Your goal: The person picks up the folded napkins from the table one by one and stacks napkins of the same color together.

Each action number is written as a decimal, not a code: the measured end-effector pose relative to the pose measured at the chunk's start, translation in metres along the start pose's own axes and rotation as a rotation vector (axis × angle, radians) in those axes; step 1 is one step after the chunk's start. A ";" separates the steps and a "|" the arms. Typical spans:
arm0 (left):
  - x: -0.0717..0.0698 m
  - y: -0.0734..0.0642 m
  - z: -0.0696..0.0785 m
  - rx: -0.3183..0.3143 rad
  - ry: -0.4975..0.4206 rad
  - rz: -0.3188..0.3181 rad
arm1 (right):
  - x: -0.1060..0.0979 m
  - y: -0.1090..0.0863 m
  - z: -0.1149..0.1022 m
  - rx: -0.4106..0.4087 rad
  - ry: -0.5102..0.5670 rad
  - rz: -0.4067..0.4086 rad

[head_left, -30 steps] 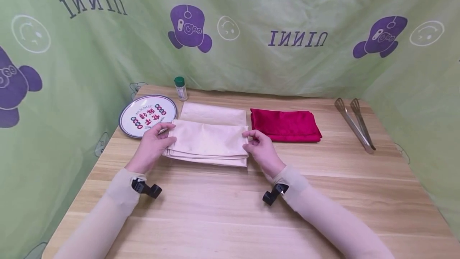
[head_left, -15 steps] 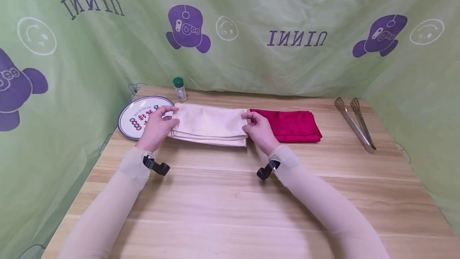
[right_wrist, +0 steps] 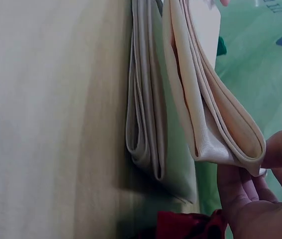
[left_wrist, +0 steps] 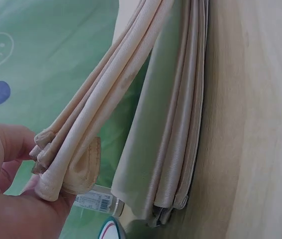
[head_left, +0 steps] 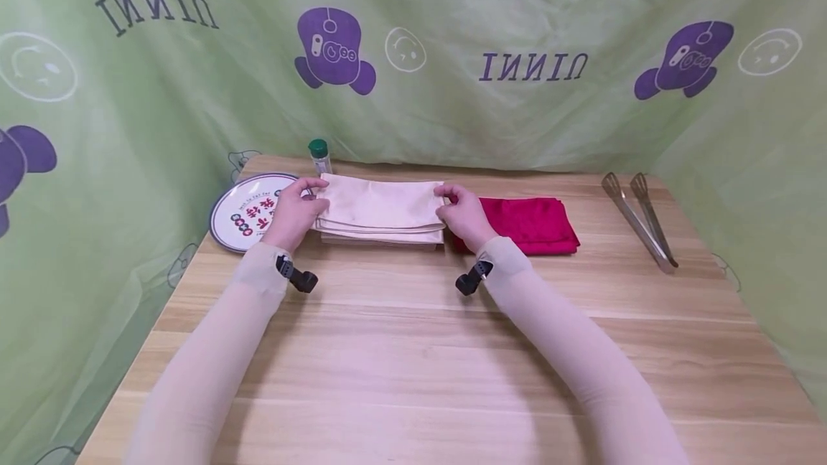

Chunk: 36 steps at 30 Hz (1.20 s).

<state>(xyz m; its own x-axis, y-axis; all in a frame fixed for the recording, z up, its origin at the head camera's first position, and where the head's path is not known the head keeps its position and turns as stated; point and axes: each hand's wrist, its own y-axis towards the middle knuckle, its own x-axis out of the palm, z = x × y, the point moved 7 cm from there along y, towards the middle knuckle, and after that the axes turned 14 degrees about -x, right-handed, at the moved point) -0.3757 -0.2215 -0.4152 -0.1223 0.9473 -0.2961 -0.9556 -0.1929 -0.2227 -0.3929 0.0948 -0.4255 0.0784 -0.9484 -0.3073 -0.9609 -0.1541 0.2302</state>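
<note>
A folded cream satin cloth (head_left: pixel 384 203) is held level between my two hands. My left hand (head_left: pixel 293 212) pinches its left end, and my right hand (head_left: pixel 466 215) pinches the right end. In the left wrist view, the thumb and fingers hold the layered end of the held cloth (left_wrist: pixel 76 159). Under it lies a second folded cream cloth (right_wrist: pixel 145 124) on the table, with a gap between the two in both wrist views. From the head, the lower cloth is mostly hidden. A folded dark red cloth (head_left: pixel 533 227) lies beside my right hand.
An oval white plate (head_left: pixel 222 217) with a blue rim lies at the left, partly behind my left hand. Behind the cloths stands a green-capped shaker (head_left: pixel 319 153). Metal tongs (head_left: pixel 639 224) lie at the right on the wooden table (head_left: pixel 388 350). Green curtains surround it.
Both hands have carried the cream cloth away from me toward the back of the table, from in front of the lower cream cloth to above it. The other things stay put.
</note>
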 end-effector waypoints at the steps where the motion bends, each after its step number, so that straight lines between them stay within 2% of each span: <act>1: 0.001 0.002 0.000 -0.004 -0.001 0.003 | 0.000 0.002 0.000 -0.005 -0.004 0.000; 8: 0.006 0.011 -0.004 0.009 0.049 0.016 | 0.001 0.009 0.006 -0.010 -0.032 0.000; 15: 0.004 0.012 -0.013 -0.007 0.085 0.023 | 0.006 0.008 0.010 -0.004 -0.047 -0.020; 21: 0.004 0.012 -0.016 -0.006 0.102 0.006 | 0.008 0.004 0.015 0.032 -0.059 -0.041; 26: 0.004 0.011 -0.019 -0.022 0.159 -0.030 | 0.006 0.002 0.018 0.045 -0.073 -0.046; 30: -0.002 0.012 -0.020 -0.019 0.196 -0.044 | 0.003 0.000 0.017 0.036 -0.074 -0.037; 36: -0.019 0.007 -0.014 0.009 0.212 -0.022 | -0.003 -0.002 0.018 0.029 -0.065 -0.031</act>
<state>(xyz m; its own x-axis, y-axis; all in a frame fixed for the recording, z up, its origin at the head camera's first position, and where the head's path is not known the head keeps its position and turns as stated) -0.3762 -0.2445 -0.4239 -0.0436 0.8762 -0.4800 -0.9598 -0.1701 -0.2233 -0.3966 0.1032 -0.4416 0.0914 -0.9232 -0.3732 -0.9656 -0.1738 0.1933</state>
